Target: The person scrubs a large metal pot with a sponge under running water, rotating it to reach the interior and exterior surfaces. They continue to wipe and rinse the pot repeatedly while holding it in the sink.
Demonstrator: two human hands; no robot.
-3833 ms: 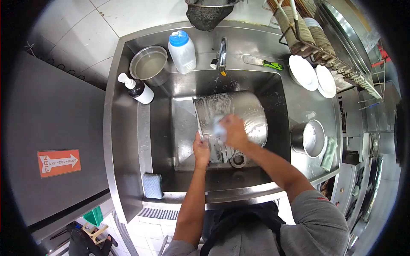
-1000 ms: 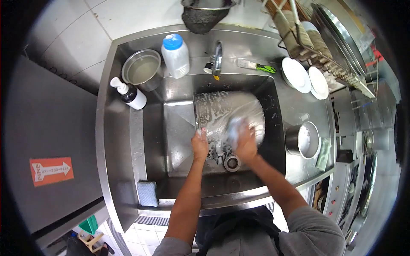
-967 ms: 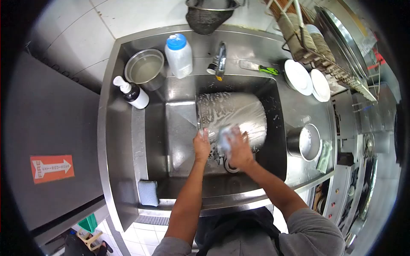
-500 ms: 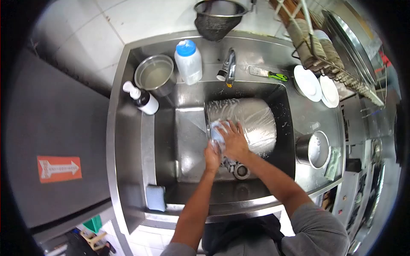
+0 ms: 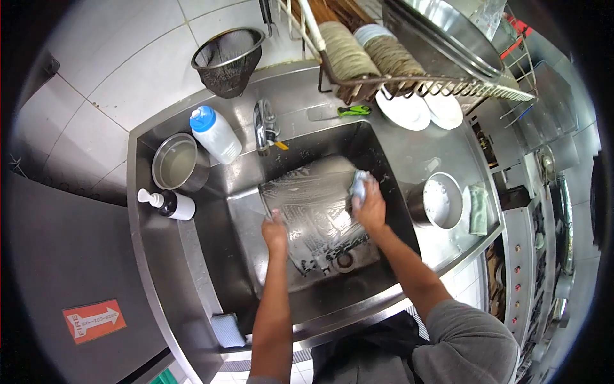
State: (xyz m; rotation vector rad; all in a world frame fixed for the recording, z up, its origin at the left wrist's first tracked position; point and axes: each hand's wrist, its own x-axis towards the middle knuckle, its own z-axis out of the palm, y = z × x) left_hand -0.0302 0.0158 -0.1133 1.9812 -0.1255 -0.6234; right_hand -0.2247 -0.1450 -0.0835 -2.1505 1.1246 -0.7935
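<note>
A large metal pot (image 5: 313, 198), streaked with suds, lies on its side in the stainless sink (image 5: 246, 240). At its left edge, my left hand (image 5: 275, 235) is closed around the rim. My right hand (image 5: 372, 206) presses a light blue cloth or sponge (image 5: 359, 183) against the pot's right end; which of the two it is, I cannot make out. Below the pot, the round drain (image 5: 345, 260) shows among suds on the sink floor.
Left of the sink stand a pump bottle (image 5: 176, 206), a pot of cloudy liquid (image 5: 176, 163) and a blue-capped bottle (image 5: 217, 136). The faucet (image 5: 263, 125) rises behind. A wire rack (image 5: 441, 80) overhangs white plates (image 5: 406, 110). A metal pan (image 5: 438, 201) sits right; a blue scrubber (image 5: 228, 329) lies front left.
My right hand has moved the cloth or sponge from the pot's left edge across to its right end. My left hand has shifted left to the rim. The camera view has turned.
</note>
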